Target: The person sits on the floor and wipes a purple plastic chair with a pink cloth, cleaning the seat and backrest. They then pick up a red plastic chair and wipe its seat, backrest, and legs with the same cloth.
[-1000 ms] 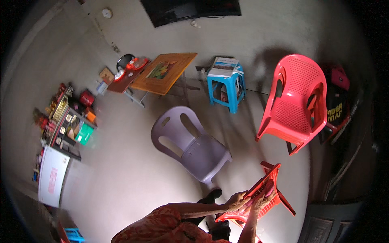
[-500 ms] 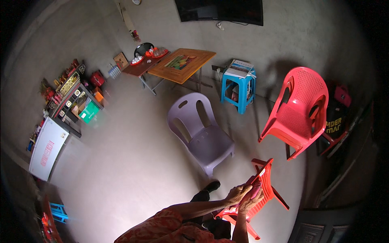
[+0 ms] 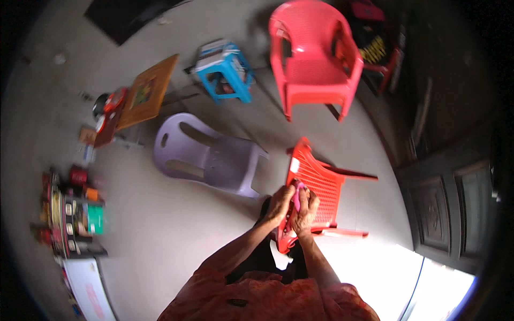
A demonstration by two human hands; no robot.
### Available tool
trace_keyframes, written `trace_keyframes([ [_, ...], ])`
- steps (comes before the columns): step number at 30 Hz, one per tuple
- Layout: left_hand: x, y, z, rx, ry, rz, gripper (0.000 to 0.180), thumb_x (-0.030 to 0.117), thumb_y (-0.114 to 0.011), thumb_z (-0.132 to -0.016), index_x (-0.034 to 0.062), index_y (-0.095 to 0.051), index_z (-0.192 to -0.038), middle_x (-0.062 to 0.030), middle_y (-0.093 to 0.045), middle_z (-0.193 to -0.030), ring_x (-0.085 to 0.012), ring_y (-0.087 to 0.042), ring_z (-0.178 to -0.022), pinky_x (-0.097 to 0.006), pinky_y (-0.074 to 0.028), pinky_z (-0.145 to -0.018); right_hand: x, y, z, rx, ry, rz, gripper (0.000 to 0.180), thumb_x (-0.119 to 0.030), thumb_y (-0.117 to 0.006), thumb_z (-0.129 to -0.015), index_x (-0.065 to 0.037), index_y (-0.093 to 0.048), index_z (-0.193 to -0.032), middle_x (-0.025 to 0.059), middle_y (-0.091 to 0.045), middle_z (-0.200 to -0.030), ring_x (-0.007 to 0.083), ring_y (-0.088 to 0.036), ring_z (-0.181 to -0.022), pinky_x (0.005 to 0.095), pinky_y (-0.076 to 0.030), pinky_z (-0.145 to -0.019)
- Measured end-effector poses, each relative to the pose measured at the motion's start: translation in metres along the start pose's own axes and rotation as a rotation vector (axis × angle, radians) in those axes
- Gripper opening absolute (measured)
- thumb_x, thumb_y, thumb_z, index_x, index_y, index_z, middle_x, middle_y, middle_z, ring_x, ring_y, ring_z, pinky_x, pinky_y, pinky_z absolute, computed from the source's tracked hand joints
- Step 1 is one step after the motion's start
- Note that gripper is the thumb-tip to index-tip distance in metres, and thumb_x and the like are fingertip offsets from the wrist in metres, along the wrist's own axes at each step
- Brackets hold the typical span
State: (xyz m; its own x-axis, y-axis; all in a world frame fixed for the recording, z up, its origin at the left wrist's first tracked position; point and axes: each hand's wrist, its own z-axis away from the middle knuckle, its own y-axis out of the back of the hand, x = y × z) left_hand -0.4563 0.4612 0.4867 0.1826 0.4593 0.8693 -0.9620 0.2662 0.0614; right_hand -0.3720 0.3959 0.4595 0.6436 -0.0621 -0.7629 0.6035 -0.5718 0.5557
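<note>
A red plastic chair (image 3: 324, 187) with a slatted surface is tipped on its side in front of me, two of its legs pointing right. My left hand (image 3: 280, 206) is closed at its near left edge, against a pink cloth (image 3: 297, 197). Beside it, my right hand (image 3: 305, 211) has its fingers bent over the same cloth, pressing it to the chair. Both hands partly hide the cloth and the edge beneath.
A purple plastic chair (image 3: 230, 160) stands to the left of the red one. Beyond are a pink-red armchair (image 3: 316, 69) and a blue stool (image 3: 227, 75) with books on it. A wooden table (image 3: 155, 88) stands at far left, a dark panelled door (image 3: 433, 214) at right.
My view has turned to the right, so the room appears rotated and the door shows more. Both hands stay on the pink cloth at the red chair's edge.
</note>
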Motion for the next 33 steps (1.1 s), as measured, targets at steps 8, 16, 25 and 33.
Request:
trace_keyframes([
  [8,0.04,0.003,-0.016,-0.199,0.126,0.076,0.052,0.039,-0.066,-0.086,0.0032,-0.053,-0.122,-0.003,-0.058,-0.112,-0.0137,-0.053,-0.101,-0.031,-0.042,-0.093,0.06,-0.002,0.011,0.068,-0.533,-0.031,0.049,0.002,-0.056,-0.077,-0.01,-0.059,-0.125,0.0161,-0.053,-0.111,0.0355,-0.051,-0.102,0.0435,-0.043,-0.089],
  [16,0.031,0.03,-0.032,-0.315,-0.055,0.067,0.054,0.004,-0.058,-0.083,0.007,-0.042,-0.134,-0.0037,-0.055,-0.122,-0.0143,-0.054,-0.109,-0.031,-0.044,-0.096,-0.02,-0.013,-0.076,-0.028,-0.127,-0.073,0.049,-0.007,-0.066,-0.073,-0.011,-0.061,-0.121,0.0176,-0.051,-0.112,0.0354,-0.051,-0.101,0.041,-0.044,-0.087],
  [25,0.041,0.035,-0.026,-0.355,0.097,0.076,0.055,0.001,-0.059,-0.085,0.0075,-0.038,-0.136,-0.0076,-0.055,-0.123,-0.0166,-0.054,-0.11,-0.034,-0.044,-0.096,0.037,-0.048,-0.088,-0.087,-0.577,0.212,0.03,-0.024,-0.057,-0.086,-0.024,-0.066,-0.114,0.0077,-0.055,-0.107,0.0294,-0.053,-0.102,0.042,-0.047,-0.081],
  [33,0.063,0.037,-0.101,-0.32,0.462,0.362,0.044,0.046,-0.059,-0.089,0.0073,-0.057,-0.11,-0.0038,-0.061,-0.107,-0.0158,-0.059,-0.097,-0.032,-0.048,-0.085,0.087,-0.048,-0.061,-0.116,-0.868,0.29,0.027,-0.038,-0.057,-0.088,-0.029,-0.067,-0.111,0.0092,-0.053,-0.108,0.0321,-0.05,-0.106,0.044,-0.046,-0.085],
])
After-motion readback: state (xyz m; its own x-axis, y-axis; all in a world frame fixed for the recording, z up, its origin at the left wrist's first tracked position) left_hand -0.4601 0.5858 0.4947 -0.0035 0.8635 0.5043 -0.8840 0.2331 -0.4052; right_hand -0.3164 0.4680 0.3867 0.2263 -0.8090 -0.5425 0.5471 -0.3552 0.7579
